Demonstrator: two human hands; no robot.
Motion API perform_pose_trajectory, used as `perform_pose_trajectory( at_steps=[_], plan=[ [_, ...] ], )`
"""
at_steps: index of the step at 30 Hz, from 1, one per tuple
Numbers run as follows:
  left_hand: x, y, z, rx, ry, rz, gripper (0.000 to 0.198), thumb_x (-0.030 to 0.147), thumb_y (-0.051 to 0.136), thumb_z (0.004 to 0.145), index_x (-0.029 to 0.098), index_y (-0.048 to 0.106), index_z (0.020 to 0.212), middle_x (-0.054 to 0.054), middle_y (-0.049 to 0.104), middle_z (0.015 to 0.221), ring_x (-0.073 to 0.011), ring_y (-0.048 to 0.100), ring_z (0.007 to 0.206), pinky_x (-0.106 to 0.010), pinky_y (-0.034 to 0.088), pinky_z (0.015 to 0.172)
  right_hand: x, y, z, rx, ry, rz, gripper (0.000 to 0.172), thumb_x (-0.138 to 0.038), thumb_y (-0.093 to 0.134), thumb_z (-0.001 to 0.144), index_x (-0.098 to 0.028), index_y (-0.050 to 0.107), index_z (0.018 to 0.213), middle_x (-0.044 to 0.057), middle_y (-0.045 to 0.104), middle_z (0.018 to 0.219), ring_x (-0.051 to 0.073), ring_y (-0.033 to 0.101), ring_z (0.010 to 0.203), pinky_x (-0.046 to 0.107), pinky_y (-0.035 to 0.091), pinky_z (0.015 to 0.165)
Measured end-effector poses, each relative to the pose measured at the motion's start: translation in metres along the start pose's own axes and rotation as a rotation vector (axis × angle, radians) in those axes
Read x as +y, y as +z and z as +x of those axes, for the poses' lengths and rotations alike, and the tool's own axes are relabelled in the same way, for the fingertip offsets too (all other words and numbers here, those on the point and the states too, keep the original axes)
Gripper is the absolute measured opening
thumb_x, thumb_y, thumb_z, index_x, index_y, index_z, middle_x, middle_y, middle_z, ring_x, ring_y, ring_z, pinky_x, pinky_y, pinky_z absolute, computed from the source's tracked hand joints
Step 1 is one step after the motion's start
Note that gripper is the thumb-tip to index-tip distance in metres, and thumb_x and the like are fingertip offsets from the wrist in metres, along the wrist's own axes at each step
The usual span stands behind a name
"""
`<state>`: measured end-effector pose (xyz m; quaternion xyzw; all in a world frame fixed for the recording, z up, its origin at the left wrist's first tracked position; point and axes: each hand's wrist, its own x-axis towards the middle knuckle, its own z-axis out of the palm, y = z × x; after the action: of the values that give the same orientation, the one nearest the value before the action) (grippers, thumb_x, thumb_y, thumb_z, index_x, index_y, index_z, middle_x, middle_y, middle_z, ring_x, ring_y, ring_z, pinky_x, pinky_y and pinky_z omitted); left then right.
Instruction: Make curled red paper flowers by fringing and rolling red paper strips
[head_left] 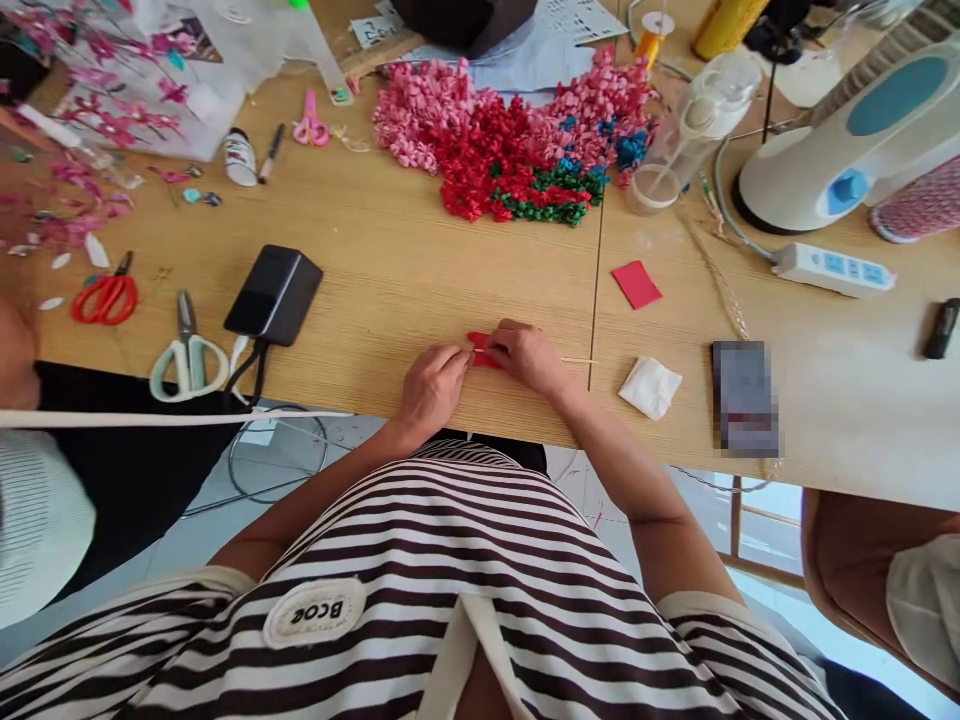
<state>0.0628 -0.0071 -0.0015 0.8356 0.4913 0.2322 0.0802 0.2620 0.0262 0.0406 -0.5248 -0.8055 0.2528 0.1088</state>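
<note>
Close to the table's front edge, my left hand (435, 385) and my right hand (529, 358) meet over a small piece of red cloth or paper (478, 340). A thin wooden stick (577, 360) lies across it and sticks out to the right, beneath my right wrist. My left fingertips pinch the stick's left end at the red piece. The fingers of my right hand are closed on the red piece and cover part of it. A flat red square (637, 285) rests to the right, above a folded white tissue (650, 387).
Pink, red and green flower clusters (510, 140) are heaped at the back. Leftward are a black power bank (276, 295), pale-handled scissors (187, 355) and red scissors (106, 295). A phone (746, 400), power strip (834, 268) and white appliance (840, 140) stand right. Another person's arm (15, 355) shows left.
</note>
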Motion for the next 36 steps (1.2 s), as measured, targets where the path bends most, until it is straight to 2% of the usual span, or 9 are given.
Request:
perform_pose_trajectory(
  at_steps=[4,11,17,22,26,28,30,36],
  plan=[
    [0.000,0.000,0.000,0.015,0.020,0.030,0.035,0.023,0.042,0.104,0.017,0.075,0.115,-0.012,0.074,0.109,-0.0223,0.067,0.106,-0.037,0.054,0.098,-0.004,-0.003,-0.001,-0.010,0.008,0.004,0.025,-0.020,0.053,0.103,-0.014,0.078,0.101,0.011,0.073,0.105,0.017,0.067,0.093,0.026,0.044,0.082],
    [0.004,-0.001,0.003,-0.045,0.043,0.094,0.035,0.021,0.043,0.104,0.013,0.074,0.119,-0.014,0.074,0.107,-0.0249,0.067,0.103,-0.037,0.053,0.092,-0.003,-0.002,-0.001,-0.001,0.012,-0.005,0.025,-0.019,0.054,0.102,-0.014,0.078,0.099,0.011,0.073,0.104,0.018,0.066,0.092,0.026,0.043,0.080],
    [0.005,0.000,0.004,-0.013,0.025,0.092,0.036,0.024,0.041,0.106,0.016,0.073,0.120,-0.012,0.074,0.106,-0.0226,0.066,0.100,-0.036,0.052,0.091,-0.005,-0.004,-0.002,-0.010,0.016,-0.003,0.025,-0.019,0.053,0.102,-0.014,0.078,0.101,0.010,0.073,0.105,0.018,0.067,0.094,0.026,0.042,0.080],
    [0.004,0.001,0.012,0.000,0.014,0.106,0.036,0.026,0.041,0.106,0.019,0.076,0.105,-0.010,0.073,0.095,-0.0213,0.064,0.091,-0.033,0.050,0.084,-0.004,-0.005,-0.001,-0.007,0.023,0.003,0.025,-0.021,0.053,0.103,-0.014,0.077,0.102,0.010,0.073,0.105,0.018,0.067,0.094,0.026,0.042,0.081],
    [0.006,-0.002,0.017,-0.031,-0.019,0.055,0.036,0.027,0.041,0.104,0.020,0.074,0.091,-0.009,0.072,0.090,-0.0233,0.063,0.088,-0.035,0.048,0.080,-0.004,-0.003,0.002,-0.013,0.030,0.037,0.030,-0.027,0.051,0.106,-0.016,0.074,0.120,0.010,0.073,0.114,0.019,0.067,0.101,0.027,0.045,0.085],
    [0.006,-0.004,0.018,-0.059,-0.054,0.035,0.033,0.027,0.044,0.102,0.021,0.074,0.091,-0.010,0.070,0.088,-0.0255,0.063,0.089,-0.037,0.048,0.081,-0.004,-0.001,0.003,-0.012,0.043,0.005,0.033,-0.036,0.049,0.107,-0.022,0.074,0.124,0.008,0.072,0.115,0.020,0.068,0.098,0.028,0.046,0.081],
    [0.006,-0.005,0.018,-0.075,-0.079,0.020,0.030,0.027,0.046,0.101,0.022,0.074,0.094,-0.011,0.071,0.089,-0.0257,0.063,0.089,-0.037,0.047,0.082,-0.003,0.003,0.005,-0.028,0.029,-0.035,0.032,-0.038,0.052,0.106,-0.026,0.072,0.127,0.007,0.072,0.115,0.019,0.068,0.098,0.028,0.047,0.082],
    [0.002,-0.001,0.018,-0.017,0.028,0.137,0.030,0.030,0.048,0.101,0.019,0.074,0.091,-0.008,0.072,0.085,-0.0251,0.062,0.083,-0.035,0.045,0.075,0.002,0.011,0.009,-0.022,0.032,-0.096,0.032,-0.043,0.049,0.107,-0.029,0.073,0.123,0.004,0.071,0.115,0.018,0.069,0.100,0.027,0.049,0.082]
  ],
)
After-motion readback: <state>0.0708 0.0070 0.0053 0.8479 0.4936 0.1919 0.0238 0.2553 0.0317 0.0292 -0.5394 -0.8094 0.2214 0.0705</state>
